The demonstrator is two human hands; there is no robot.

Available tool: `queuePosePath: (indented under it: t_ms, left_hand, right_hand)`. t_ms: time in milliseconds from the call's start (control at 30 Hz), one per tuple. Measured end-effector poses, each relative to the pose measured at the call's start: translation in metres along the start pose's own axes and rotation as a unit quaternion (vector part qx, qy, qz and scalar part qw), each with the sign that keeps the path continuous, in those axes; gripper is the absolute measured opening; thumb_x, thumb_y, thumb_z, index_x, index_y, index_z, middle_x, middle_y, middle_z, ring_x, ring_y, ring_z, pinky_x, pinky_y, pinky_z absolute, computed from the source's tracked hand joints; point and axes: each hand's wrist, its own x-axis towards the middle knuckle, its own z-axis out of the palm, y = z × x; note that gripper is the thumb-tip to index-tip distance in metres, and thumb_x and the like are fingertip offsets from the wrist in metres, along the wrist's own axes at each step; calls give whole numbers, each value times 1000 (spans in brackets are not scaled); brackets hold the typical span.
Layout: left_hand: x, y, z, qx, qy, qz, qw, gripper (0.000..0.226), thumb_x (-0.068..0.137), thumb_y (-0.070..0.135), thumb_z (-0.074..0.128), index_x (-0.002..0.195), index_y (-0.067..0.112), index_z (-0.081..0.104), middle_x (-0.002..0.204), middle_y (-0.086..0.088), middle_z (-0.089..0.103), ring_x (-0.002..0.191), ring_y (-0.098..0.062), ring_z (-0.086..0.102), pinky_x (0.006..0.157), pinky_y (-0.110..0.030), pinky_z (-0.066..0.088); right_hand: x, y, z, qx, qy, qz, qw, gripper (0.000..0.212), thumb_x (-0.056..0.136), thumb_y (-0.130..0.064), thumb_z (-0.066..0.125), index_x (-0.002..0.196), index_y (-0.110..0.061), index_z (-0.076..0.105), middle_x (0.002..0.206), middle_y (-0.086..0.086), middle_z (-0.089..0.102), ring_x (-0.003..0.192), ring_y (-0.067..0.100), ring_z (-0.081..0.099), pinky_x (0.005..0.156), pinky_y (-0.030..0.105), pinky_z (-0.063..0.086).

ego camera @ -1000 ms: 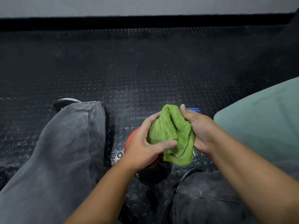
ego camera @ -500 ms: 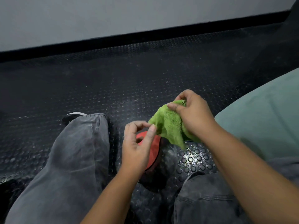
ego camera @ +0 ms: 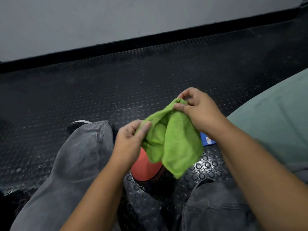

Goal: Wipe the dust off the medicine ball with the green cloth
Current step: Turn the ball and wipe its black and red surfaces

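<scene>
The green cloth (ego camera: 175, 140) hangs spread between both hands, above the floor. My left hand (ego camera: 131, 140) pinches its left edge between thumb and fingers. Higher up, my right hand (ego camera: 198, 110) grips the cloth's top corner. Under the cloth sits the medicine ball (ego camera: 146, 170), red on top with a black lower band, resting on the floor between my legs. The cloth and my left hand hide much of the ball.
Black studded rubber floor (ego camera: 150, 90) runs to a grey wall (ego camera: 116, 19) with a black skirting. My legs in grey jeans (ego camera: 80, 155) flank the ball. A blue object (ego camera: 206, 139) lies under my right forearm. A teal cushion-like surface (ego camera: 275, 117) fills the right.
My left hand has taken hold of the cloth's left edge, and the cloth has been pulled open between both hands. The view has tilted up, showing more wall.
</scene>
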Motion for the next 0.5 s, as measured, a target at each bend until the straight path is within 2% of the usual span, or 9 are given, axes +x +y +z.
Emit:
queuePosePath:
  t_ms: [67,100,167,233,267,333,400,467,500]
  left_hand:
    - [6,11,-9,-26,46,-17,998,29,88,41,65,72,17,67,72,-11,60,66,-19,54,61,-29,46]
    - [9,18,-12,-44,63,-28,997,33,89,47,67,74,18,66,78,-14,58,72,-24,52,67,-35,46]
    - [15,35,-18,-52,66,-28,996,41,85,57,71,78,17,69,90,-16,57,83,-29,50,75,-46,41]
    - [20,53,-22,-23,34,-7,999,62,82,62,71,85,0,63,92,-16,55,85,-31,46,73,-48,37]
    - [23,60,-24,-8,19,0,1000,68,83,60,69,91,-6,59,92,-17,54,84,-31,46,71,-48,36]
    - [29,72,-31,16,18,3,1000,55,92,51,66,86,-3,64,80,-18,58,71,-30,51,65,-42,43]
    - [33,82,-38,10,36,-13,999,37,98,43,59,78,13,70,71,-10,66,61,-21,63,60,-29,53]
    - [34,92,-44,-5,12,-46,999,36,96,49,61,86,15,67,76,-8,69,64,-16,66,61,-26,56]
    - [33,95,-47,-6,-17,-59,998,39,89,53,69,90,14,65,80,-8,69,67,-16,66,62,-27,57]
  right_hand:
    - [1,-1,-5,-40,-29,-10,999,10,88,-24,65,96,-23,59,92,7,69,83,21,64,76,37,50]
    - [0,-1,-7,-54,-61,-13,997,16,87,-31,66,99,-25,57,96,7,68,85,18,63,77,36,50]
    - [-4,-2,-8,-93,-134,-13,987,48,67,-49,78,104,-32,52,103,-1,66,90,11,62,79,35,51]
    - [-9,-2,-7,-170,-179,-22,969,75,48,-41,91,109,-34,48,104,-10,62,91,7,60,76,31,52]
    - [-8,0,-7,-215,-174,-36,960,75,49,-27,91,110,-31,48,103,-10,60,92,10,59,75,31,50]
    - [-2,5,-10,-292,-117,-66,947,48,63,-3,75,103,-21,56,99,-3,57,95,19,57,72,30,44]
    - [4,10,-17,-340,-73,-75,934,28,69,2,62,90,-17,64,90,1,54,93,24,56,69,29,39]
    - [8,15,-23,-318,-53,-57,945,25,72,0,64,84,-21,70,89,0,58,90,23,58,73,32,46]
    - [10,17,-26,-290,-43,-48,955,26,73,-1,66,83,-24,72,93,-2,59,91,20,58,77,34,48]
